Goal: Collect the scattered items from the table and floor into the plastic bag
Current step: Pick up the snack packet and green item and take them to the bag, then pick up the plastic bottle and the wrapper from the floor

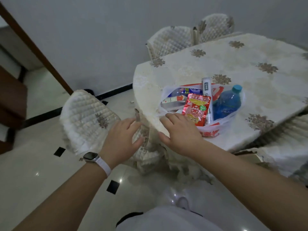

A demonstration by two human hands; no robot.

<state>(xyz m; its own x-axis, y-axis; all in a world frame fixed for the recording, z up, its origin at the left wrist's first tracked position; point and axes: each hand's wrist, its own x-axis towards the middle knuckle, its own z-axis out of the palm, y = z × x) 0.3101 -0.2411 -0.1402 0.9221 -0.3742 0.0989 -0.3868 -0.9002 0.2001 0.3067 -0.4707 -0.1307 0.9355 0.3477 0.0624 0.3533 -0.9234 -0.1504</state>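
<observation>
Plastic bag [216,129] sits on the table [250,77], right of the middle of the frame, near the table's edge. It is white with red print, and its mouth is open.

Many things are already inside: a red snack pack [197,108], a blue bottle [227,102] with a teal cap, a tall white tube [207,97], and some small packs at the back.

Both hands are open and hold nothing. The left hand [121,139] hangs over the chair [88,120] in the middle of the frame, fingers spread. The right hand [180,134] lies flat at the table's edge, its fingertips close to the bag's handle.

I see nothing loose on the table, and only one small white bit [132,102] on the floor [41,172] by the wall. So the job looks almost done. Maybe only that bit is left.
</observation>
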